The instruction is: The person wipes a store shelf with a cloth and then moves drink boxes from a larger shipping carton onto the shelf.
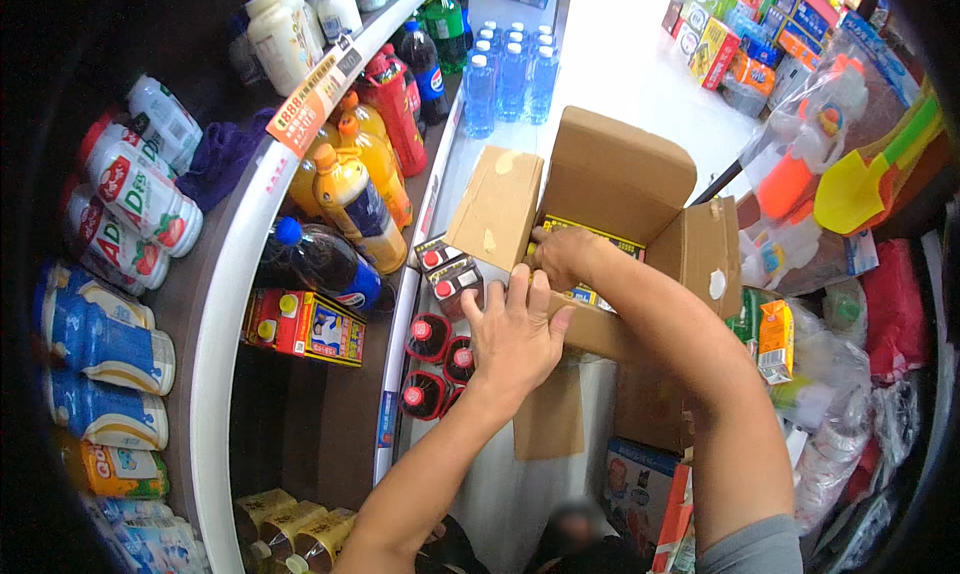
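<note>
An open cardboard carton [619, 165] stands before me with its flaps spread. My right hand [566, 255] reaches inside it, fingers curled close to the left wall. Yellow-and-black drink boxes [600, 233] show below that hand; whether it grips one is hidden. My left hand [517, 326] has its fingers spread, with the fingertips at the lower edge of the carton's left flap [495, 203]. Dark drink cartons with red caps [454, 285] stand just left of that hand. Beside its wrist are red-capped dark bottles [426, 338].
Left, a shelf holds orange drink bottles [352, 203], a blue-capped cola bottle [326, 263] and a red-and-yellow drink box [307, 326]. Blue water bottles [512, 83] stand beyond the carton. Bagged toys [817, 169] hang at right. Another box [637, 491] sits low by my legs.
</note>
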A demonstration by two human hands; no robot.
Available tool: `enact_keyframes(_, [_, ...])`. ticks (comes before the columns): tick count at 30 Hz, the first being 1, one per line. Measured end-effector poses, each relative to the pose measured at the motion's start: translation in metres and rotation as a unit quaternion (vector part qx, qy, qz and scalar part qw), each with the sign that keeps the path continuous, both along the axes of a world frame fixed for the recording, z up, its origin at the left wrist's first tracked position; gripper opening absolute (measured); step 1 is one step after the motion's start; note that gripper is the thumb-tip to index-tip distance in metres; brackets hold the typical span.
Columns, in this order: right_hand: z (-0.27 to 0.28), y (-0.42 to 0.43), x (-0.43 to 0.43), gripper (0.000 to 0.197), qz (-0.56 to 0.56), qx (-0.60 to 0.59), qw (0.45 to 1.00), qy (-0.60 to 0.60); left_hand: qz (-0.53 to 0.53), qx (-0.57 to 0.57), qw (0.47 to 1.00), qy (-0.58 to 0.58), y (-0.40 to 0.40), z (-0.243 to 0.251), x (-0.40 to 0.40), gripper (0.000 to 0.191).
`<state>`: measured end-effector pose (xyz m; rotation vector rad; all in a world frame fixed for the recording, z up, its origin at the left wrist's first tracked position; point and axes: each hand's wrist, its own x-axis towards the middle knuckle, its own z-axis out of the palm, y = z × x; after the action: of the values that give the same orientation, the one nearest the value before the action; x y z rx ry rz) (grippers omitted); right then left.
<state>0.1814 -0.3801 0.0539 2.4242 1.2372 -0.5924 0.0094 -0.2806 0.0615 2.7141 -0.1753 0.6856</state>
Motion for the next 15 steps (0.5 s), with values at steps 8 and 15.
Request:
enact_keyframes(8, [0.022,-0.002,-0.011,0.055,0.030,-0.057,0.998,-0.012,0.016,0.026,0.999,-0.030,0.006,-0.010,0.005,0.067])
enact_keyframes(15, [0.119,-0.059,-0.037,0.065,-0.022,0.063,0.996,-0.067,0.008,0.010,1.000,0.000,0.016,0.002,0.003,0.088])
